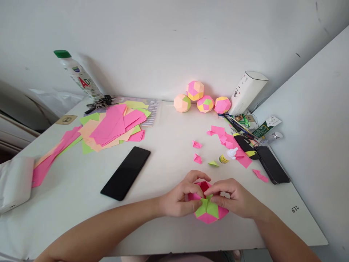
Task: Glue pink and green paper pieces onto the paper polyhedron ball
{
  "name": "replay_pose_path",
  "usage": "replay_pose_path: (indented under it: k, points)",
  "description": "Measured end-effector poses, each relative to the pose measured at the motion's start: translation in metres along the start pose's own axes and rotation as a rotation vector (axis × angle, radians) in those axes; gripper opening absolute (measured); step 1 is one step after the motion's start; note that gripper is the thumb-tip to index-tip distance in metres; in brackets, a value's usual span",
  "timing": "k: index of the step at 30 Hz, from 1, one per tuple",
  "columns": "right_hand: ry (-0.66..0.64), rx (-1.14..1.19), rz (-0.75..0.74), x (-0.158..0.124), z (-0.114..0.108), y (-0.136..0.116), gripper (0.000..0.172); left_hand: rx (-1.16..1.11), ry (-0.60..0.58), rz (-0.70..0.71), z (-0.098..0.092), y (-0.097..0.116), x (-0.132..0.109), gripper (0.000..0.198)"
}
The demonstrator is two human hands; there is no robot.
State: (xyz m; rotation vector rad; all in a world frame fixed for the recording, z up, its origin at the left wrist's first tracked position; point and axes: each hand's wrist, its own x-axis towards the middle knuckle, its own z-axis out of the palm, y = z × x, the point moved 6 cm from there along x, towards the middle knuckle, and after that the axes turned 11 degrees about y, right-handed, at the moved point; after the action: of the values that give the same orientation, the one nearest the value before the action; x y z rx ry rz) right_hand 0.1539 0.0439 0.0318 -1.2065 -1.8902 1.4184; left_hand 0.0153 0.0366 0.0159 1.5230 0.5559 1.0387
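Observation:
A pink and green folded paper ball (207,217), with an opening at its top, sits near the table's front edge between both hands. My left hand (185,196) grips it from the left, thumb on a green piece and fingers curled over the rim. From the right, my right hand (234,198) pinches a green part by the opening with thumb and index finger. Beyond the hands lie two small pink folded pieces (197,158), a green folded piece (213,163) and a small glue bottle (224,158) with a white top.
Four finished paper balls (205,104) stand by the wall. Paper sheets (109,125) and a black phone (125,173) lie left. Pink strips (242,155), a cutter (246,146), another phone (272,164) and a white box (249,92) are right. A bottle (81,78) stands back left.

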Motion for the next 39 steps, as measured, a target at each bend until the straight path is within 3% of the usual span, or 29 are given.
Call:
replay_pose_path:
  k: [12, 31, 39]
  points:
    - [-0.03, 0.005, 0.041, -0.0005, 0.001, -0.0021, 0.01, 0.01, 0.01, -0.019, -0.0005, -0.0003, -0.0003, 0.004]
    - [-0.034, 0.033, -0.006, 0.0001, 0.0, -0.0005, 0.018, 0.017, 0.007, 0.003, -0.0004, -0.0023, -0.001, 0.004]
    - [-0.036, 0.061, -0.024, 0.0007, 0.0023, -0.0016, 0.021, 0.047, 0.002, -0.092, 0.0004, -0.0018, -0.0006, 0.001]
